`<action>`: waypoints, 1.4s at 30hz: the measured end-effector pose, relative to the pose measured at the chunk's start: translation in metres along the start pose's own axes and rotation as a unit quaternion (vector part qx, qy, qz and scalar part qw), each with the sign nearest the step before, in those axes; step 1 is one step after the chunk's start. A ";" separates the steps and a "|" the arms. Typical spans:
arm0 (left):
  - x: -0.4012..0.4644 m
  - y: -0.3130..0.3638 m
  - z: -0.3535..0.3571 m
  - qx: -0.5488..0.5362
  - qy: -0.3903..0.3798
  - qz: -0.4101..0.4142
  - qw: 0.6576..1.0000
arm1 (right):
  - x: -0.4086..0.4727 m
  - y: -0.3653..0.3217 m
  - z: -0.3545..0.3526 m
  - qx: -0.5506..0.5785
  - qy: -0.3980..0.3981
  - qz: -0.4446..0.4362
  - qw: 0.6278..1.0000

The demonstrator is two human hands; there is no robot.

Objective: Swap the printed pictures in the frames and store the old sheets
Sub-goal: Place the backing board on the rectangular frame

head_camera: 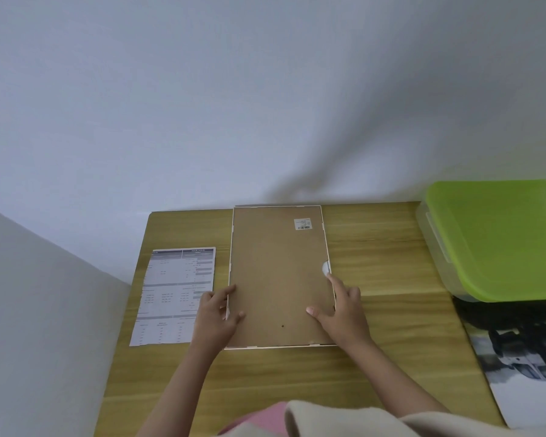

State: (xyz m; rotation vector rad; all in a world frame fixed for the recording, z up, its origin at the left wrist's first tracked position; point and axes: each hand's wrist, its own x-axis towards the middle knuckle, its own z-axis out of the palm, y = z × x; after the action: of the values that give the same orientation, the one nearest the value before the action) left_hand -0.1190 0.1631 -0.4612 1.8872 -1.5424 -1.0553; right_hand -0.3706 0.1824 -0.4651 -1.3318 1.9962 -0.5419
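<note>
The frame (279, 275) lies face down mid-counter (375, 247), the left hand (216, 313) gripping its left edge, the right hand (344, 305) spread flat, forefinger at the white tab (325, 268); best to pin the backing while easing each tab; the barcode sticker (303, 223) is too small to read.

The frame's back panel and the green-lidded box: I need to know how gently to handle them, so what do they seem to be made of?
The back panel looks like matte brown fibreboard or stiff card: flat, dull, evenly tan, with a barcode sticker on it. The box looks like translucent plastic with an opaque, smooth lime-green plastic lid with rounded corners.
</note>
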 end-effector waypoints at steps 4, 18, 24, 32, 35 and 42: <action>0.004 -0.004 -0.001 -0.016 -0.023 -0.004 1.000 | 0.013 -0.007 -0.013 -0.066 -0.097 0.009 0.993; 0.006 -0.014 -0.005 0.028 -0.126 -0.015 0.992 | 0.054 -0.031 -0.021 -0.208 -0.211 0.014 0.955; -0.008 0.001 -0.002 0.122 -0.079 -0.031 0.989 | 0.046 -0.024 -0.020 -0.129 -0.172 0.026 0.976; -0.014 0.003 -0.006 0.029 -0.072 -0.060 0.995 | -0.012 -0.005 0.000 -0.076 -0.035 0.033 0.996; -0.019 0.010 -0.020 -0.074 -0.083 -0.066 0.992 | -0.024 -0.001 0.005 0.003 0.015 0.043 0.999; -0.043 0.036 -0.052 -0.180 -0.122 -0.022 0.976 | -0.045 -0.011 -0.012 0.083 0.090 -0.005 0.992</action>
State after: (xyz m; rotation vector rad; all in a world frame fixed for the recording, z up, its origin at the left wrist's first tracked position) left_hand -0.1018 0.1903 -0.3920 1.5951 -1.3257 -1.5192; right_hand -0.3603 0.2190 -0.4361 -1.2285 2.0373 -0.8401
